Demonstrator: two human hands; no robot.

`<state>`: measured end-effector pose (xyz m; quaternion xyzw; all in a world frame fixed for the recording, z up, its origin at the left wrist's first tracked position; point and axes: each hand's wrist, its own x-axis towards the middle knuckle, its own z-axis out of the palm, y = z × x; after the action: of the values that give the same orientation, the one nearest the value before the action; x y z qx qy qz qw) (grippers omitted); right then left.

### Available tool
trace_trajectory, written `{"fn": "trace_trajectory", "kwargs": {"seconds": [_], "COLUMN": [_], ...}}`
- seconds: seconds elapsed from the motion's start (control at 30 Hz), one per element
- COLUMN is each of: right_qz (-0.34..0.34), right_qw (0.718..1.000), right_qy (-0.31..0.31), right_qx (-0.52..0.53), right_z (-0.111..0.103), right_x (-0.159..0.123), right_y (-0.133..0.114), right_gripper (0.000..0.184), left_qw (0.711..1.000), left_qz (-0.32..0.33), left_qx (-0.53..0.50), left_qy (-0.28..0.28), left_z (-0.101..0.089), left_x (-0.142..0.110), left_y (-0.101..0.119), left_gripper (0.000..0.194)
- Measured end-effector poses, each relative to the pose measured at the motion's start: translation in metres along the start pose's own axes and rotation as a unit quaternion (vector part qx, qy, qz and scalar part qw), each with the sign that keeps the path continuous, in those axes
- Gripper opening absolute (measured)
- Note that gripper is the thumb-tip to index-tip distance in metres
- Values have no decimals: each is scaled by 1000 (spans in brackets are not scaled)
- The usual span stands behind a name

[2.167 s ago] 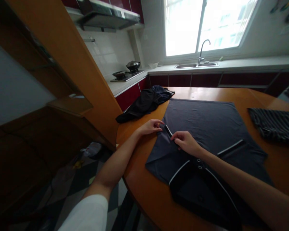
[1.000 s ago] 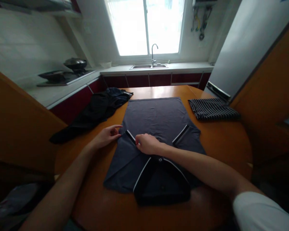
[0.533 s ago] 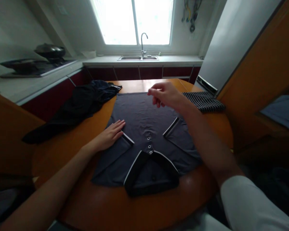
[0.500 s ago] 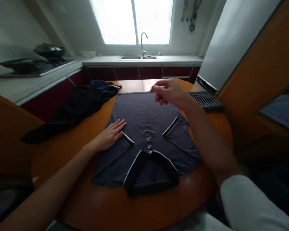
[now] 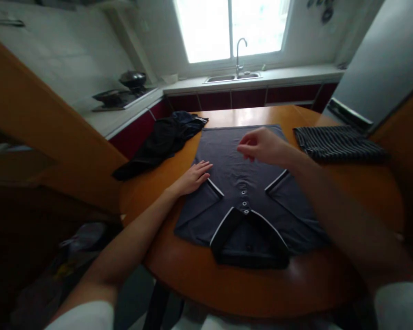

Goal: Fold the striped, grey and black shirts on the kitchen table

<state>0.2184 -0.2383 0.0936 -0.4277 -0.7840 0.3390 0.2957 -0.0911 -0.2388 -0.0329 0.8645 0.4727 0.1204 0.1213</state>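
A dark grey polo shirt (image 5: 227, 149) lies spread on the round wooden table (image 5: 206, 284), its black, white-edged collar (image 5: 223, 240) nearest me. Both sleeves are folded inward, and several pale buttons run up the placket. My left hand (image 5: 192, 178) rests flat on the shirt's left side beside the sleeve cuff, fingers stretched out. Over the upper right part of the body hovers my right hand (image 5: 263, 145), its fingers curled in and nothing visible in them. My right forearm hides part of the right sleeve.
A crumpled dark garment (image 5: 165, 137) lies at the table's left edge. On the right is a folded black-and-white striped cloth (image 5: 337, 143). Beyond the table stand a counter with a sink (image 5: 223, 79), a hob with a wok (image 5: 132, 79), and a fridge (image 5: 375, 68).
The view has turned left, so everything appears further right. My right hand has come from the shirt's far hem back toward me, over its body. My left hand stays flat on the shirt.
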Motion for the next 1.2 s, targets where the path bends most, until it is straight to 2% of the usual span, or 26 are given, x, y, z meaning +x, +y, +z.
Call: {"fn": "trace_trajectory", "kwargs": {"seconds": [0.13,0.23,0.33,0.47,0.63,0.73,0.8,1.07,1.2], "right_qz": [3,8,34,41,48,47,47,40,34], "right_qw": [984,976,973,975,979,974,974,994,992], "right_qy": [-153,-171,-141,-106,-107,-124,-128,-100,-86], "right_qx": [-88,-137,-178,-192,-166,-183,-180,-31,-84], "right_z": [74,109,126,133,133,134,136,132,132], "right_x": [-2,-11,-19,-21,-21,-26,-28,-15,-15], "right_y": [11,19,23,27,27,26,26,25,27], "right_gripper": [18,11,17,15,11,22,23,12,12], "left_qw": [998,997,996,996,996,997,996,997,997], "left_qz": [-17,-23,-23,-25,-25,-25,-26,-32,-35], "left_qx": [55,73,75,75,74,75,76,64,63], "left_qy": [-19,-28,-32,-34,-29,-27,-25,-21,-17], "left_z": [5,7,6,6,7,8,7,5,6], "left_x": [-2,-3,-4,-4,-4,-4,-4,-5,-5], "left_y": [5,8,10,11,10,11,12,15,15], "left_gripper": [57,57,57,56,55,55,55,54,54]}}
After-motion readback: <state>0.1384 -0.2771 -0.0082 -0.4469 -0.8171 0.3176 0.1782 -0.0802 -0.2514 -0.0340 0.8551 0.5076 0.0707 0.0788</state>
